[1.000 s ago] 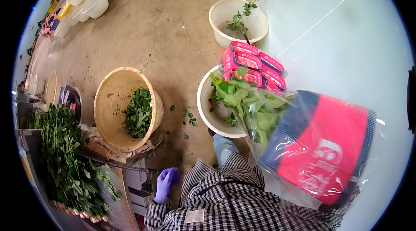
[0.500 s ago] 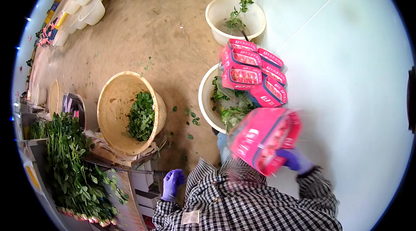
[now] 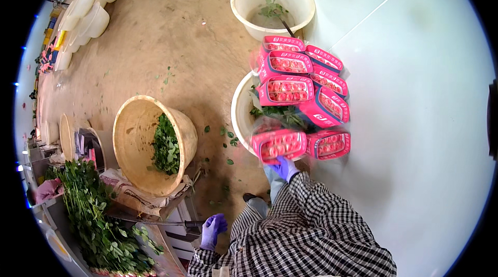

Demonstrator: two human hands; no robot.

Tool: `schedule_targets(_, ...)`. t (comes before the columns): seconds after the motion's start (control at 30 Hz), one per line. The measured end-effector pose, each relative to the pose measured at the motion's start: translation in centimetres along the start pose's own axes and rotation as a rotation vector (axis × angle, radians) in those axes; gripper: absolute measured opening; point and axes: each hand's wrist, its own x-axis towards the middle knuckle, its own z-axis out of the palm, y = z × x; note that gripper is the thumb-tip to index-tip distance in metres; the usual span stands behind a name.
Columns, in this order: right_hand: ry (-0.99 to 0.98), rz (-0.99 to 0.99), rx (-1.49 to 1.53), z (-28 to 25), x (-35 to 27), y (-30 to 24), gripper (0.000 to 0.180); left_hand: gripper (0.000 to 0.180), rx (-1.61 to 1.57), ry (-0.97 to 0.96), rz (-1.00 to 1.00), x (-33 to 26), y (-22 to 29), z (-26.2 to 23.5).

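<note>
My right hand [image 3: 284,168], in a purple glove, grips the lower edge of a bouquet of pink roses [image 3: 282,147] in a bright pink wrapper. That bouquet is over the near side of a white tub [image 3: 240,113]. Several more wrapped bouquets [image 3: 288,91] stand packed in and over the tub, rose heads facing up toward me. One of them, a bouquet [image 3: 330,144], is just right of the held one. My left hand [image 3: 212,230], also gloved in purple, hangs low beside the bench with its fingers curled in and nothing visible in them.
A tan bucket [image 3: 124,137] holding cut leaves tilts at the left. Long-stemmed roses [image 3: 98,220] lie on the bench below it. Another white tub [image 3: 244,4] with a single rose stem stands farther off. A pale wall [image 3: 415,121] borders the right. Loose leaves [image 3: 228,137] litter the floor.
My right hand has carried the bouquet leftward and forward to the tub. Another bouquet now shows at its right. My left hand stays low and curled; the view has shifted slightly.
</note>
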Motion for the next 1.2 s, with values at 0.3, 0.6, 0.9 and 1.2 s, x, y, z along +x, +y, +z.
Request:
schedule_targets(0.3, 0.047, 0.166, 0.368, 12.6, 7.8, -16.3, 0.039, 0.03, 0.03, 0.008, 0.014, -0.4, 2.3, 1.9)
schedule_targets(0.6, -0.124, -0.332, -0.45, 13.8, 8.7, -13.6, 0.042, 0.028, -0.138, 0.021, 0.051, -1.6, -0.2, 1.8)
schedule_targets(0.9, 0.155, 0.008, 0.064, 17.6, 2.8, -19.7, 0.058, 0.027, -0.322, 0.076, 0.19, -4.8, -9.1, -5.3)
schedule_targets(1.2, -0.151, -1.275, -2.157, 35.6, 2.0, -15.6, 0.032, 0.024, -0.489, 0.174, 0.03, -6.6, -18.4, -7.8)
